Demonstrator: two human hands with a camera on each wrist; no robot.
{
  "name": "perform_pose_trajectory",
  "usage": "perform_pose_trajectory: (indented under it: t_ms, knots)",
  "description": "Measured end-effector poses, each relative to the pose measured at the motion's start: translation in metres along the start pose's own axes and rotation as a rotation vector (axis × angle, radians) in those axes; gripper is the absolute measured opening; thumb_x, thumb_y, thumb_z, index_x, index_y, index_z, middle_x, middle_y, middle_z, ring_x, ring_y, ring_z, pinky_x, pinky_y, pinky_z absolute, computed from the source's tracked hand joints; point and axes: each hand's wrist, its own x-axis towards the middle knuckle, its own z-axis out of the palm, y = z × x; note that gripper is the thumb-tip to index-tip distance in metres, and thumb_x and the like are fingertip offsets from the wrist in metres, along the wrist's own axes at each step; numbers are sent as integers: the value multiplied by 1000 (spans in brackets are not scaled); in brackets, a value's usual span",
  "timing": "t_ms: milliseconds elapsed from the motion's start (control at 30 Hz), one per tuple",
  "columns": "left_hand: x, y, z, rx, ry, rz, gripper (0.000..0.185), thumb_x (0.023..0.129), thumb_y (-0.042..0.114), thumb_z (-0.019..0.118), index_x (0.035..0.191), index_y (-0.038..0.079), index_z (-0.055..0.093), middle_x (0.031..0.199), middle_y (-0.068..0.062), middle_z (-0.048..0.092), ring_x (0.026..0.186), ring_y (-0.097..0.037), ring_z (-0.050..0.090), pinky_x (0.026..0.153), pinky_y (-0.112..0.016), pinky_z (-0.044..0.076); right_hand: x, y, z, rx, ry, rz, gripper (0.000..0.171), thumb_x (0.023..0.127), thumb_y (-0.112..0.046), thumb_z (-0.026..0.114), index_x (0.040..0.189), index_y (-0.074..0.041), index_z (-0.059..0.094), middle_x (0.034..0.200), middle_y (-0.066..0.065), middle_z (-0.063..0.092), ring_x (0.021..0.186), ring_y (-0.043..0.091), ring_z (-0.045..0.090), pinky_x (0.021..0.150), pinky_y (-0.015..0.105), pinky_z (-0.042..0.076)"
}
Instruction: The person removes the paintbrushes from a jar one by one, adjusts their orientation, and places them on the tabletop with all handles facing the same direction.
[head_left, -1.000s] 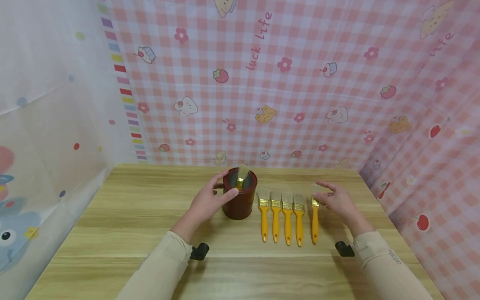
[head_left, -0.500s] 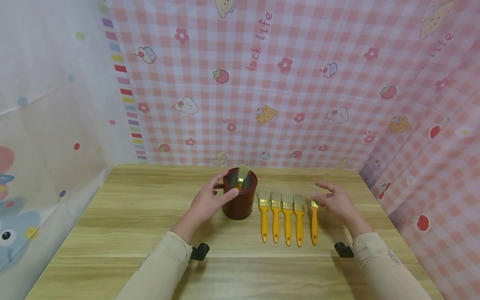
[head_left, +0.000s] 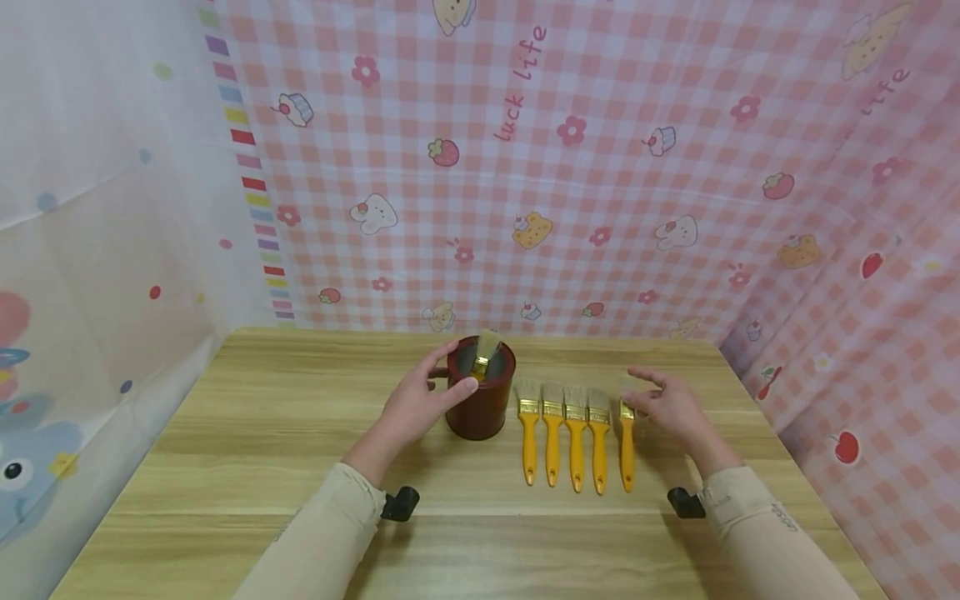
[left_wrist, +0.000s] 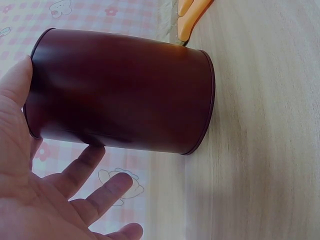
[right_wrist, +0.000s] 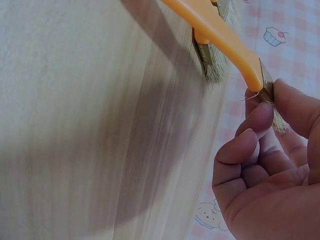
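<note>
A dark red-brown mug (head_left: 476,414) stands upright on the table, its handle turned to the left. My left hand (head_left: 417,402) holds it by the upper side, thumb at the near rim. In the left wrist view the mug's smooth wall (left_wrist: 122,90) fills the middle, with several fingers spread below it. Bristles up, a paintbrush (head_left: 482,363) leans inside the mug, most of its handle hidden. My right hand (head_left: 670,410) pinches another paintbrush (head_left: 627,454) at its metal band and bristles, thumb against fingertips. In the right wrist view its orange handle (right_wrist: 226,39) slants up to the left.
Between the mug and the held brush, several yellow-handled paintbrushes (head_left: 576,450) lie side by side, bristles away from me. A pink checked cloth (head_left: 480,200) hangs behind the wooden table (head_left: 285,433). Black wrist pieces (head_left: 400,503) jut inward from both sleeves.
My right hand has shifted slightly left with the pinched paintbrush, closer to the row. The left hand and the mug stay in place.
</note>
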Motion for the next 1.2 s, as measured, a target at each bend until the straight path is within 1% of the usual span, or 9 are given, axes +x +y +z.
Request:
perform_pose_trajectory:
  t_ms: [200, 400, 467, 600, 700, 900, 1033, 1100, 1200]
  knots:
    - [0, 1, -1, 5, 3, -6, 73, 96, 60, 74, 160, 52, 39, 160, -7, 55, 149, -41, 51, 114, -64, 48, -1, -1, 1, -26, -4, -27, 64, 107, -26, 68, 162, -4, 44, 130, 26, 74, 107, 25, 75, 91, 44, 61]
    - [-1, 3, -1, 5, 5, -7, 72, 96, 60, 74, 160, 52, 40, 160, -7, 55, 148, -41, 51, 114, -65, 48, 0, 1, 3, -82, 10, -43, 61, 106, -23, 70, 158, -1, 48, 127, 27, 75, 106, 26, 76, 86, 40, 63]
    - [-1, 3, -1, 5, 6, -6, 72, 96, 60, 74, 160, 52, 40, 160, -7, 55, 148, -40, 52, 114, -64, 48, 0, 2, 4, -100, 6, -56, 60, 106, -21, 70, 157, 1, 49, 127, 29, 74, 108, 29, 75, 84, 39, 63]
    - [0, 3, -2, 3, 4, -3, 72, 96, 60, 74, 159, 53, 39, 159, -7, 55, 148, -39, 52, 114, -64, 49, -2, 3, 6, -134, -5, -52, 59, 107, -22, 69, 156, 3, 49, 131, 31, 71, 111, 32, 73, 84, 39, 62]
    - [0, 3, -1, 3, 3, 0, 73, 96, 60, 74, 159, 54, 39, 159, -6, 55, 148, -38, 52, 114, -64, 49, -3, 3, 7, -150, -6, -32, 58, 107, -22, 69, 156, 3, 50, 128, 29, 71, 105, 29, 72, 82, 38, 61]
    - [-1, 1, -1, 16, 4, 1, 74, 96, 61, 74, 160, 54, 38, 159, -6, 55, 147, -37, 52, 112, -63, 50, 1, 9, 13, -161, 0, -26, 58, 105, -19, 70, 153, 7, 50, 104, 20, 77, 80, 19, 66, 68, 32, 55]
    - [-2, 0, 0, 18, 0, 1, 74, 96, 61, 73, 161, 53, 37, 160, -6, 54, 148, -39, 52, 113, -64, 50, 6, 15, 18, -202, 22, -30, 58, 104, -19, 71, 151, 8, 52, 92, 13, 76, 74, 17, 64, 65, 31, 52]
    - [-2, 1, 0, 21, -2, -1, 74, 96, 62, 73, 161, 53, 37, 161, -6, 54, 148, -39, 51, 113, -64, 49, 9, 17, 21, -238, 30, -48, 56, 104, -20, 71, 149, 9, 54, 90, 13, 76, 71, 16, 64, 63, 30, 52]
    - [-3, 1, 0, 23, -1, -3, 75, 96, 62, 73, 162, 51, 37, 161, -6, 54, 149, -39, 51, 113, -64, 49, 12, 20, 24, -293, 38, -81, 52, 104, -20, 71, 146, 9, 57, 93, 16, 78, 72, 15, 66, 65, 32, 55]
